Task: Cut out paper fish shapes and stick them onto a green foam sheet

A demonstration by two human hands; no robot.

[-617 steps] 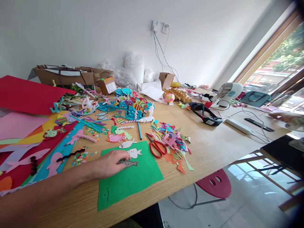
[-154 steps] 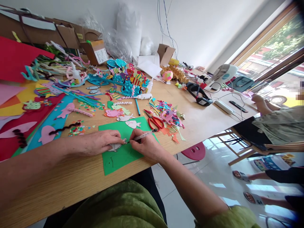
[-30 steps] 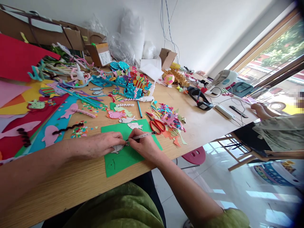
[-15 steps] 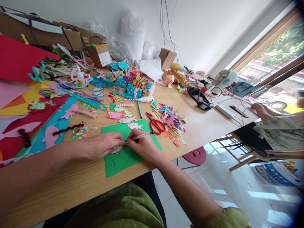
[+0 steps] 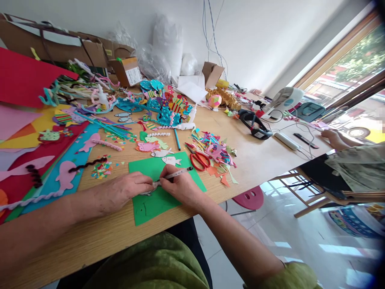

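Note:
A green sheet (image 5: 162,206) lies at the table's near edge, with a dark curved line drawn near its lower left corner. My right hand (image 5: 179,185) pinches a pen (image 5: 180,171), its tip low over the sheet's middle. Beside it my left hand (image 5: 124,190) rests with fingers together on a small grey paper fish (image 5: 146,193), which it mostly covers. A white paper fish (image 5: 171,161) lies at the sheet's top edge. Just right of the sheet are red-handled scissors (image 5: 199,161).
Paper scraps (image 5: 213,148) are heaped beyond the scissors. A blue pen (image 5: 177,139), paper fish and pipe cleaners (image 5: 112,126) cover the left and back. A black headset (image 5: 255,125) sits right of centre. Another person's hand (image 5: 333,139) is at the far right.
My left hand has shifted slightly left, away from my right hand. The pen's upper end has moved a little left. The whole view has shifted slightly.

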